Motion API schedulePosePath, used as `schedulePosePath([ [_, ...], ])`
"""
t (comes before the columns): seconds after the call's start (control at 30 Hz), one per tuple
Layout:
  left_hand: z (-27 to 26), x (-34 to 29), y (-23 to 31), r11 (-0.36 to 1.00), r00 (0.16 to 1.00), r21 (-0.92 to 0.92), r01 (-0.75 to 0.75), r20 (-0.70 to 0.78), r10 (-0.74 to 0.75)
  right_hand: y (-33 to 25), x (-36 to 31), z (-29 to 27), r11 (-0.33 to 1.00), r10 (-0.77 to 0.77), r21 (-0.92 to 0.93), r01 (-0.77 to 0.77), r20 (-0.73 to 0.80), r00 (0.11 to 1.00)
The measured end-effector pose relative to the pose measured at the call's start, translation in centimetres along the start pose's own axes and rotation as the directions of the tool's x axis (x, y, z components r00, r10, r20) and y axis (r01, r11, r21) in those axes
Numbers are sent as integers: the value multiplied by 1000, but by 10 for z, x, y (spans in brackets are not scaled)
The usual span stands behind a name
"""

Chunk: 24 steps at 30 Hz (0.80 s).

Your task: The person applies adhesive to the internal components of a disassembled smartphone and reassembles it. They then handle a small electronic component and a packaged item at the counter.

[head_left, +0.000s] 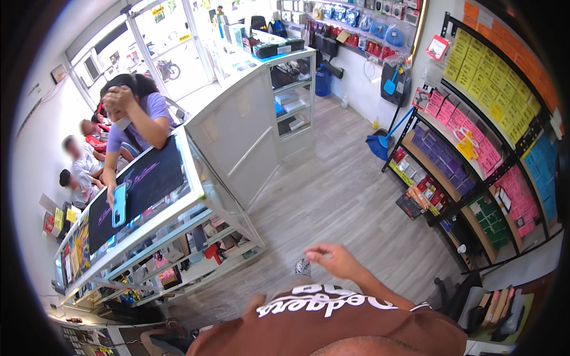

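Observation:
My right hand [332,259] hangs in front of my body above the floor. Its fingers are loosely bent with the thumb apart, and nothing is in it. Of my left hand [254,305], only a blurred part shows beside my shirt, its fingers hidden. Across the glass counter [196,188] on the left, a person in a lilac shirt leans forward with one hand at the head. That person's other hand touches a phone in a light blue case [120,204], which is over the dark counter mat [155,178].
A grey wood floor [320,178] runs from my shoe [303,267] to a white partition [237,118]. On the right stands a black rack [469,196] with rows of coloured cards. A blue dustpan [378,146] and a water jug [322,80] stand near the wall. Several people sit beyond the counter.

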State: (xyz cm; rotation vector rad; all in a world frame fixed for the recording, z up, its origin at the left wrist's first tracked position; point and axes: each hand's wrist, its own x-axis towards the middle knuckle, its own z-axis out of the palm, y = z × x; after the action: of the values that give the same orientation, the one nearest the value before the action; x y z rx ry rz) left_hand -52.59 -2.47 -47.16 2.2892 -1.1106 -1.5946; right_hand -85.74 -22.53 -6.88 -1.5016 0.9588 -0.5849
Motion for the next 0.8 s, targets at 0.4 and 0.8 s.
schedulePosePath([
  [0.4, -297, 150, 716, 521, 418, 88, -849, -492, 764, 58, 189, -227, 990, 83, 144, -4, -549, 831],
  [0.8, -540, 291, 1028, 444, 226, 757, -479, -383, 896, -63, 480, -442, 906, -382, -323, 274, -343, 858],
])
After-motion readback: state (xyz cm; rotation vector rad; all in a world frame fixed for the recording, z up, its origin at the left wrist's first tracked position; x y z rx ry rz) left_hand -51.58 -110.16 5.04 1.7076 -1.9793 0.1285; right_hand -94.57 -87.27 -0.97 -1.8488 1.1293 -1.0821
